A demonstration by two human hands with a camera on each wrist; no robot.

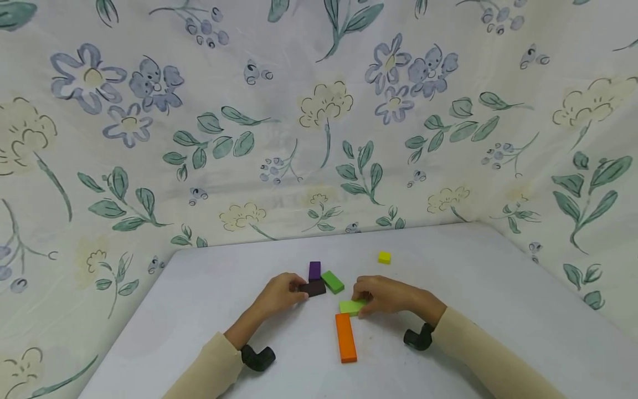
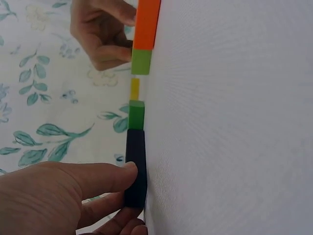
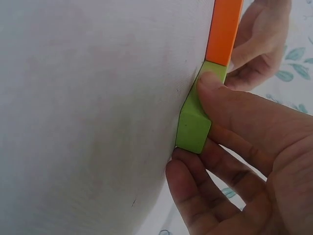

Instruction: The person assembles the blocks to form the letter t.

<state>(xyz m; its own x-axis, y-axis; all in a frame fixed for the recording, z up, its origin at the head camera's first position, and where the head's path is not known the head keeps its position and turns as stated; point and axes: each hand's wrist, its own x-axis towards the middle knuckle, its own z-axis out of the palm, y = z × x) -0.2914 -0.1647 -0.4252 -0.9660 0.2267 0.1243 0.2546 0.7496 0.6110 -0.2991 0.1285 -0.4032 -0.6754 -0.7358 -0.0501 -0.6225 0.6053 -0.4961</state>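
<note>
My left hand (image 1: 279, 295) pinches the left end of a dark brown block (image 1: 315, 288), its thumb on the near face in the left wrist view. This block lies on the table against a purple block (image 1: 314, 270) and beside a green block (image 1: 332, 281) set at a slant. To the right, my right hand (image 1: 386, 295) holds a light green block (image 1: 348, 308) between thumb and fingers, its end face (image 3: 193, 132) showing in the right wrist view. An orange block (image 1: 346, 339), long and flat, points toward me from the light green block's near left end.
A small yellow cube (image 1: 384, 257) sits farther back on the white table (image 1: 224, 277). Floral cloth (image 1: 299, 138) hangs behind the table and along its sides. Dark wrist cameras (image 1: 258, 358) are worn below both hands.
</note>
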